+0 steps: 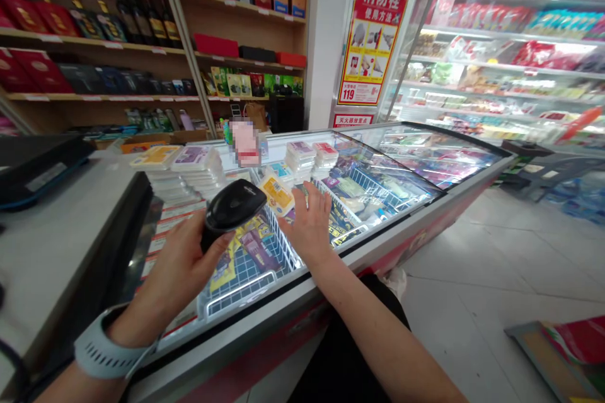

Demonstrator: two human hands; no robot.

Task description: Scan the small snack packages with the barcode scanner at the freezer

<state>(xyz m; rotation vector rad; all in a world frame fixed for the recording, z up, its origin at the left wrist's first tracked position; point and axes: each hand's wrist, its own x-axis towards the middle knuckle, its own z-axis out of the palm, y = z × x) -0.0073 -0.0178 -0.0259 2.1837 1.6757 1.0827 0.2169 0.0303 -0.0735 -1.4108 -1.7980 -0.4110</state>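
My left hand (182, 258), with a pale watch strap on its wrist, is closed around the handle of a black barcode scanner (236, 201). The scanner's head points away over the freezer. My right hand (312, 223) is palm down above the freezer's glass top, fingers stretched and somewhat apart. Close by its index finger is a flat clear pack with a yellow label (277, 195); whether they touch, I cannot tell. Behind stand stacked packs with purple labels (300, 154) and red labels (326, 152), beside a blue-labelled pack (282, 171).
More stacked packs (193, 167) stand left on the chest freezer (359, 258). Wire baskets with wrapped items show through its glass. A counter (61, 214) lies to the left. Shelves of boxes and bottles (142, 19) are behind; a lit display fridge (501, 63) is at right.
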